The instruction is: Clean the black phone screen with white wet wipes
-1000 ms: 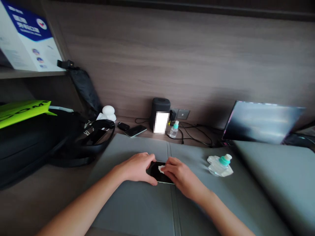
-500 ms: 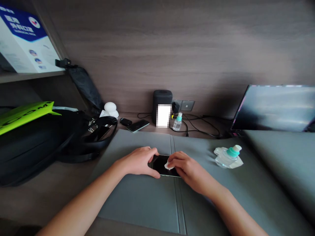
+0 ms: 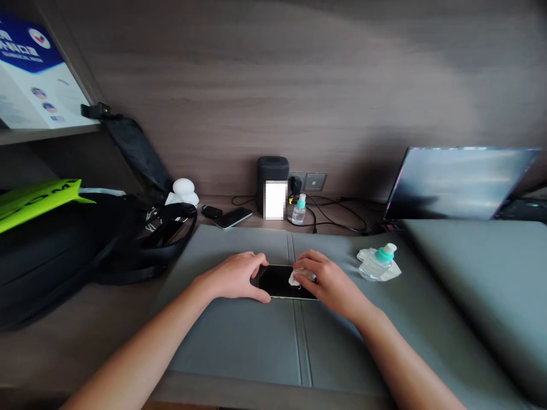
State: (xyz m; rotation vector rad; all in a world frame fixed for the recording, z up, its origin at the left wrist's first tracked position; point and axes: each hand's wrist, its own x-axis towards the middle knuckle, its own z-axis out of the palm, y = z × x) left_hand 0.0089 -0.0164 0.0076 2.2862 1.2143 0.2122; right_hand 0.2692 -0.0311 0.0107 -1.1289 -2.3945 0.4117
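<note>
A black phone [image 3: 277, 281] lies flat, screen up, on the grey desk mat [image 3: 239, 341]. My left hand [image 3: 234, 277] grips the phone's left end, thumb at its near edge and fingers curled over the far edge. My right hand [image 3: 331, 282] presses a small white wipe [image 3: 295, 277] onto the right part of the screen, fingers bunched on it. A small clear spray bottle with a teal cap [image 3: 376, 263] lies on a white cloth just right of my right hand.
A black bag [image 3: 85, 250] with a lime-green item [image 3: 34, 199] fills the left. At the back stand a black speaker [image 3: 272, 182], another small bottle [image 3: 298, 209], a second phone [image 3: 233, 217], a white round object [image 3: 183, 191] and cables. A laptop screen [image 3: 457, 182] is at right.
My right hand has slid the wipe rightward along the screen. The left hand keeps its hold on the phone. The camera view shifted slightly.
</note>
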